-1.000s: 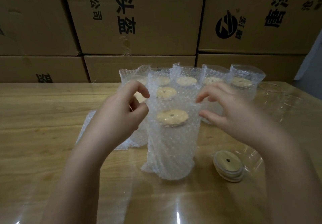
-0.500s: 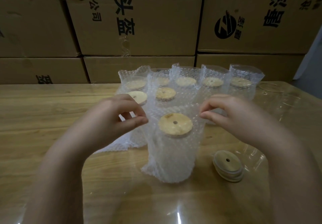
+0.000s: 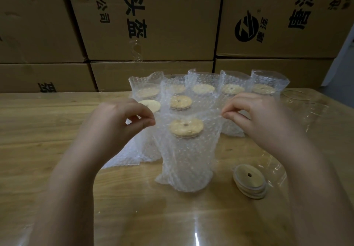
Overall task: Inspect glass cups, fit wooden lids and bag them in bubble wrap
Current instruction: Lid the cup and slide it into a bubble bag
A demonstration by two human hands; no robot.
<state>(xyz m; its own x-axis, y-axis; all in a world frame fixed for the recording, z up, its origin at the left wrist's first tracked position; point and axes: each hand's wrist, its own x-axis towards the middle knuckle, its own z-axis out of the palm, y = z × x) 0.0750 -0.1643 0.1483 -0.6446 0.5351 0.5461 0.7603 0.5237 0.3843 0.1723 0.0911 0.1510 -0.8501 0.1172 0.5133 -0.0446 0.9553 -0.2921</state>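
Pinching the mouth of a bubble wrap bag (image 3: pixel 203 180) with both hands, centre of the wooden table (image 3: pixel 38 131). Left hand (image 3: pixel 118 125) has thumb and index pressed together on the bag's left top edge, other fingers curled. Right hand (image 3: pixel 262 119) pinches the right top edge the same way, thumb against index. The mouth is pulled wide between the two pinches.

The bag stands upright on the table with a glass cup (image 3: pixel 186 155) inside, its outline blurred by the wrap. A round wooden lid (image 3: pixel 186 127) with a centre hole sits on the cup, below the bag's rim.

Behind it, a cluster of bagged lidded cups (image 3: pixel 203 88) stands upright, packed side by side, touching. Flat spare bubble bags (image 3: pixel 122 155) lie on the table under the left wrist, just beside the front bag. A short stack of loose wooden lids (image 3: pixel 250 181) lies near the bag's right base, apart from it. Bare clear glass cups (image 3: pixel 306 111) sit at far right, hard to count. Printed cardboard boxes (image 3: pixel 153 25) are stacked as a wall behind the table.
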